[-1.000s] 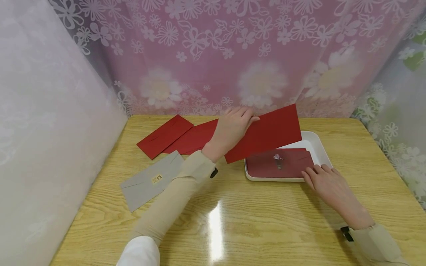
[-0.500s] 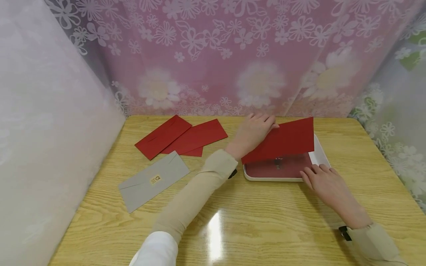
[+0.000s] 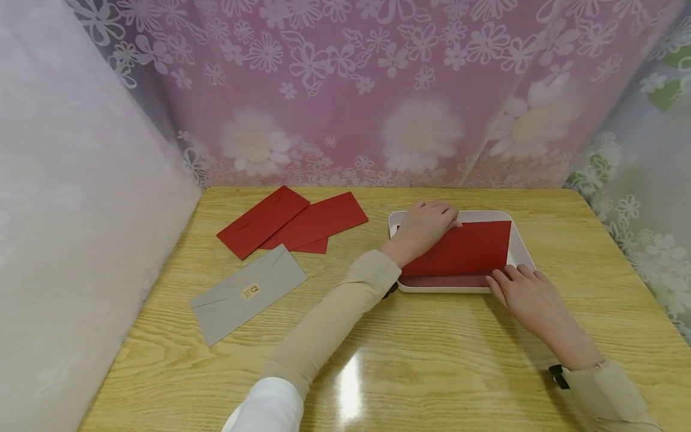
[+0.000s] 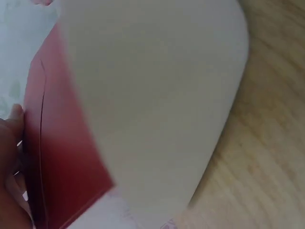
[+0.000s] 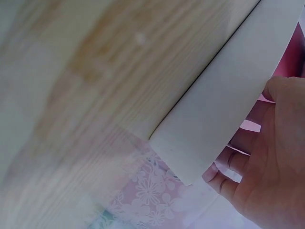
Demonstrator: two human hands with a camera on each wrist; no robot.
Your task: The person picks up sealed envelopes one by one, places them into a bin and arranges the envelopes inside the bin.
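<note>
My left hand (image 3: pixel 423 231) grips a red envelope (image 3: pixel 475 249) along its far long edge. The envelope is inside the outline of the white tray (image 3: pixel 480 215), its near edge low over a darker maroon envelope (image 3: pixel 459 281) that shows only as a strip. In the left wrist view, fingers (image 4: pixel 14 121) hold the red envelope's edge beyond the tray's pale wall (image 4: pixel 157 95). At the tray's front right corner my right hand (image 3: pixel 534 303) holds the rim. The right wrist view shows that hand's fingers (image 5: pixel 245 138) hooked over the tray's wall (image 5: pixel 214 95).
Left of the tray, several red envelopes (image 3: pixel 329 222) overlap on the wooden table (image 3: pixel 432 360). A grey envelope (image 3: pixel 248 294) with a gold label lies in front of them. A pink floral curtain (image 3: pixel 324 120) hangs behind the table, with pale sheets at both sides.
My left hand has carried the red envelope right and down into the tray, covering most of the maroon envelope. The right hand has stayed on the tray's rim.
</note>
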